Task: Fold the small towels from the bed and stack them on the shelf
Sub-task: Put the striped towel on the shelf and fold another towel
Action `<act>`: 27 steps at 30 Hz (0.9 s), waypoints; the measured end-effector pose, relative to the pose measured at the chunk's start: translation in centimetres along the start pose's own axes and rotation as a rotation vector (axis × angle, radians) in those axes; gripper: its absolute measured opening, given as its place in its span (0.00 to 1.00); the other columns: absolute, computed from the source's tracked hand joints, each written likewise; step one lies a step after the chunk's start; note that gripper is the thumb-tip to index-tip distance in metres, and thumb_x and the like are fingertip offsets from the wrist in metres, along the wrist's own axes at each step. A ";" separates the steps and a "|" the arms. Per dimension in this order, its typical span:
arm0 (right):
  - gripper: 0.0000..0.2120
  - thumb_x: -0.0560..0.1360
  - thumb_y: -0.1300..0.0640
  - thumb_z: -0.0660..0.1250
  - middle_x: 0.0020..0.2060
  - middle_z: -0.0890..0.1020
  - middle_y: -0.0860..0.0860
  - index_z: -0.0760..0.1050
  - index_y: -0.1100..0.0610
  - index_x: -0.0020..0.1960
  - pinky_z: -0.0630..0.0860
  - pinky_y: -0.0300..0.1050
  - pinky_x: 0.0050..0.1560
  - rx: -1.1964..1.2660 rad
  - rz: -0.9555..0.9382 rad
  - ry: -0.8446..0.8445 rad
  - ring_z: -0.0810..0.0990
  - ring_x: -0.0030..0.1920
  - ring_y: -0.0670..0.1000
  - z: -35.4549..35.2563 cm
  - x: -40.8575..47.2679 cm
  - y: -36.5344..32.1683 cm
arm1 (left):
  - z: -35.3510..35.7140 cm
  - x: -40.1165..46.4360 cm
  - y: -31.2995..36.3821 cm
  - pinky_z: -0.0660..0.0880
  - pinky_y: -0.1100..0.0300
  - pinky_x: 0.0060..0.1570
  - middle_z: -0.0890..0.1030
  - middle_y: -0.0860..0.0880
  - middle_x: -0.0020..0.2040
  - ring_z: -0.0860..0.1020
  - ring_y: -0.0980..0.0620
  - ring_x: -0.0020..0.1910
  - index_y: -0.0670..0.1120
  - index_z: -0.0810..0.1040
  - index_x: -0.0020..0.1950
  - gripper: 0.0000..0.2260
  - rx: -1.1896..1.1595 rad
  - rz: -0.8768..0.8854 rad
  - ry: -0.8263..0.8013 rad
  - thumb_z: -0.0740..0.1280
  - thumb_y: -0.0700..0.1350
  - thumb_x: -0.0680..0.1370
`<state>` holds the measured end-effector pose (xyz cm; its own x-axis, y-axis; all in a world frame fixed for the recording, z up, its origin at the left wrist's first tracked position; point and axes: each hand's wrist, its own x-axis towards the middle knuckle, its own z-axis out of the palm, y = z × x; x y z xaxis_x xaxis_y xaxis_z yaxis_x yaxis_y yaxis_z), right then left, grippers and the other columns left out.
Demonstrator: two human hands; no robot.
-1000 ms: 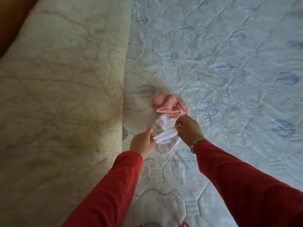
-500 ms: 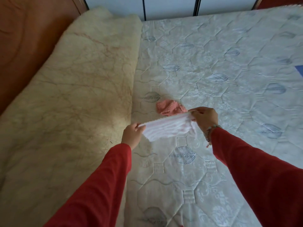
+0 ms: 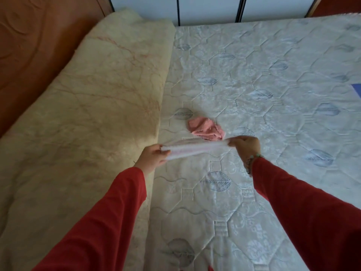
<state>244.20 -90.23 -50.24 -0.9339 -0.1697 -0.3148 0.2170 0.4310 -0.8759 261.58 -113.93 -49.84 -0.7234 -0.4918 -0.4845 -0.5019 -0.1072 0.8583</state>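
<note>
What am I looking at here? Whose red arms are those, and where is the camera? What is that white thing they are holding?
The camera sits on a person's head and looks forward and down, so you see what they see: their own two arms in red sleeves. There is no robot here, just a person.

The left hand and the right hand each pinch one end of a small white towel and hold it stretched out in the air above the bed.

Under it is a quilted mattress with a leaf pattern. A crumpled pink towel lies on it, just beyond the hands. Along the left side lies a cream blanket, rolled or folded up.

The person is folding small towels. The shelf they go on cannot be seen in this picture.
</note>
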 end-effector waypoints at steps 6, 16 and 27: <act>0.08 0.67 0.60 0.70 0.34 0.82 0.65 0.85 0.64 0.38 0.70 0.44 0.36 -0.431 0.202 -0.184 0.77 0.37 0.51 0.1 -2.6 10.7 | 2.5 -1.9 -12.6 0.78 0.62 0.45 0.74 0.46 0.39 0.76 0.52 0.42 0.35 0.77 0.48 0.03 0.113 -0.292 -0.101 0.68 0.34 0.78; 0.07 0.71 0.54 0.75 0.35 0.83 0.52 0.85 0.57 0.39 0.70 0.43 0.37 -0.378 0.149 -0.203 0.80 0.41 0.54 3.0 0.2 13.9 | 3.5 -0.2 -16.3 0.82 0.44 0.47 0.75 0.43 0.46 0.76 0.46 0.41 0.42 0.74 0.65 0.12 0.115 -0.375 0.022 0.64 0.41 0.81; 0.15 0.78 0.51 0.68 0.50 0.84 0.61 0.77 0.62 0.56 0.68 0.42 0.47 -0.515 0.135 -0.220 0.81 0.53 0.60 8.1 5.1 14.5 | 3.6 4.3 -17.0 0.78 0.61 0.24 0.76 0.43 0.58 0.80 0.49 0.34 0.44 0.68 0.72 0.18 0.337 -0.309 0.096 0.57 0.48 0.84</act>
<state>244.89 -91.98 -67.53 -0.8146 -0.2399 -0.5281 0.1119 0.8283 -0.5490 265.27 -111.16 -67.11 -0.4768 -0.5606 -0.6771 -0.8244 0.0181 0.5657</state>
